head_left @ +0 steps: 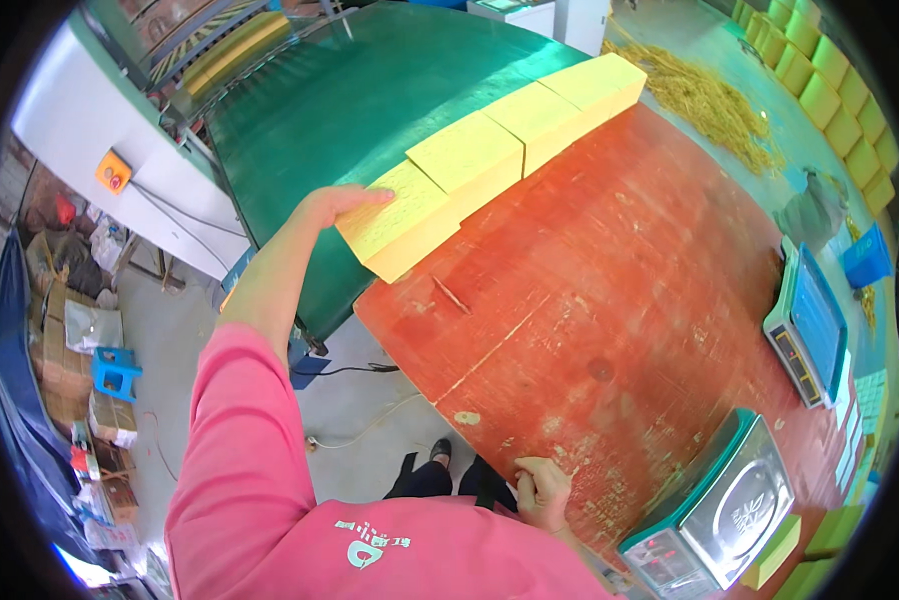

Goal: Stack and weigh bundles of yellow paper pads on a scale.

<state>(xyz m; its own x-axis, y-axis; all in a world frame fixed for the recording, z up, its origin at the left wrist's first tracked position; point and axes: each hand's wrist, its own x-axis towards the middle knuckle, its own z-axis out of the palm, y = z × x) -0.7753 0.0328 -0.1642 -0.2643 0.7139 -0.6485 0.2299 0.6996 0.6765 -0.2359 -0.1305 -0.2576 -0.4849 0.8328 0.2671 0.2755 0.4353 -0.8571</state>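
A row of pale yellow foam-like blocks lies along the seam between a green belt surface [310,110] and a red wooden tabletop [610,330]. My left hand [345,205] rests against the left end of the nearest block [400,215], its visible fingers stretched over the top edge. Some of those fingers are hidden. Beyond this block, a second one [467,152] stands slightly higher, and more blocks [595,82] continue toward the far right. Close to my body, my right hand [544,492] lies on the near edge of the red tabletop with curled fingers and nothing visible in them.
A scale with a metal plate [745,510] stands at the near right; another scale with a blue top [818,320] sits behind it. At left is a white machine [120,140] with an emergency button. Yellow shreds [705,100] and stacked yellow blocks [820,95] are farther off.
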